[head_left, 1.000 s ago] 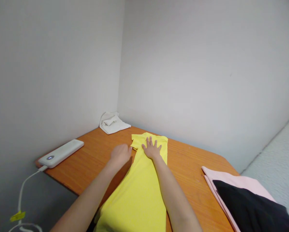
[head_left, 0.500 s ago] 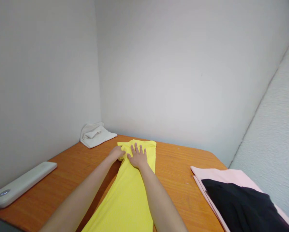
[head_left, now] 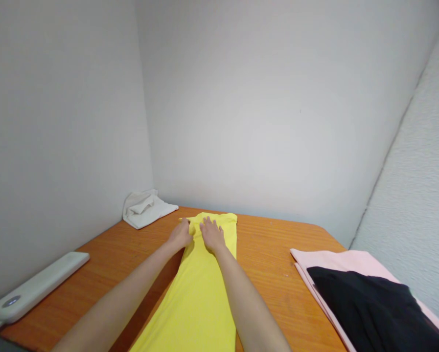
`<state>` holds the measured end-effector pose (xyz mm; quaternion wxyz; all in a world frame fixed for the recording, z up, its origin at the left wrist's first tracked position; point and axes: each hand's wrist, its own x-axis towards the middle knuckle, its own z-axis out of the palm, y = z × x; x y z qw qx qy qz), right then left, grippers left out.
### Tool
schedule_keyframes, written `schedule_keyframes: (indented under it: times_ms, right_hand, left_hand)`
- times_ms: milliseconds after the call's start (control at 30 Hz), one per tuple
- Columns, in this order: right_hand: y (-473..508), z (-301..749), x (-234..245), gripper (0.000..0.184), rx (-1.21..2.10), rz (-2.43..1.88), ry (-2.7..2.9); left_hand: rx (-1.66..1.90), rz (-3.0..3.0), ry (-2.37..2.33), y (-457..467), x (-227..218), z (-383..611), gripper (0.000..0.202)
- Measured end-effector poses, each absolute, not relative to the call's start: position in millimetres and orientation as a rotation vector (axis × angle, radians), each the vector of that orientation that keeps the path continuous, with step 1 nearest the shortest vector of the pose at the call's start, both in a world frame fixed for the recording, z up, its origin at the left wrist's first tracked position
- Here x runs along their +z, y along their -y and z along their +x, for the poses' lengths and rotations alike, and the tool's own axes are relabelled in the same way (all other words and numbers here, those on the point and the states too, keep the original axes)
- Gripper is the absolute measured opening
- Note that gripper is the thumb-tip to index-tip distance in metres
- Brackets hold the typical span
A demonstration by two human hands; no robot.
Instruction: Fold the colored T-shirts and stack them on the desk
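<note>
A yellow cloth garment (head_left: 204,298) lies lengthwise on the wooden table, running from the near edge toward the back wall. At its far left edge, my left hand (head_left: 181,234) is closed on the yellow fabric. My right hand (head_left: 212,235) rests palm down on the far part of the garment, its fingers pointing away and slightly apart. Small creases show in the fabric between the two hands. The garment's near end runs out of view at the bottom.
A folded white cloth (head_left: 148,210) lies in the back left corner of the table (head_left: 270,274). At left is a long white device (head_left: 39,286) with a cable. Folded pink fabric (head_left: 336,259) lies at right under a black cloth (head_left: 373,308).
My left hand has turned and lifted slightly at the fabric's left edge. The fingers of my right hand have drawn closer together, and it has shifted slightly right.
</note>
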<state>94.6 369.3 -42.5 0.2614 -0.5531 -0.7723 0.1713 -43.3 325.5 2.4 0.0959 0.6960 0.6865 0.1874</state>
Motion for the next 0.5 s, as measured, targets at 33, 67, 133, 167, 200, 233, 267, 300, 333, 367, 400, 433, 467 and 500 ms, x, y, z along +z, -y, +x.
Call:
schedule_keyframes:
  times_ms: [33,67,133,167,200,233,267,300,333,367,400,433,467,500]
  right_hand:
    - [-372,96,-41,0.060,0.499,-1.484,2.023]
    - [-375,97,-40,0.063,0.517,-1.479,1.969]
    - [-380,99,-38,0.067,0.508,-1.485,1.895]
    - [-381,100,-38,0.066,0.500,-1.491,1.856]
    - [-383,101,-38,0.063,0.492,-1.504,1.816]
    - [-384,102,-38,0.060,0.486,-1.521,1.780]
    - [-385,103,-38,0.057,0.483,-1.543,1.748]
    - [-385,104,-39,0.056,0.484,-1.566,1.722]
    - [-386,105,-39,0.054,0.488,-1.589,1.704]
    - [-386,106,-39,0.051,0.494,-1.607,1.693]
    - [-387,107,-40,0.048,0.499,-1.621,1.687]
    - [-387,107,-40,0.046,0.504,-1.632,1.687]
    - [-387,108,-40,0.045,0.504,-1.641,1.689]
    - [-387,108,-39,0.045,0.500,-1.651,1.693]
  left_hand:
    - [0.534,2.179,-1.990,-320,1,-38,0.029]
    - [0.507,2.301,-1.928,-315,0,-32,0.029]
    - [0.437,2.511,-1.778,-305,-3,-22,0.033]
    - [0.395,2.593,-1.710,-302,-3,-19,0.035]
    - [0.353,2.658,-1.654,-299,-3,-17,0.036]
    - [0.315,2.710,-1.610,-298,-3,-17,0.038]
    - [0.285,2.748,-1.583,-297,-2,-18,0.040]
    - [0.267,2.773,-1.576,-297,-2,-20,0.043]
    - [0.262,2.785,-1.594,-297,-1,-23,0.046]
    - [0.267,2.785,-1.632,-298,-1,-27,0.047]
    - [0.277,2.777,-1.681,-298,-1,-31,0.045]
    - [0.285,2.765,-1.726,-298,-2,-35,0.043]
    - [0.286,2.759,-1.753,-298,-2,-39,0.040]
    - [0.277,2.763,-1.754,-297,-3,-43,0.037]
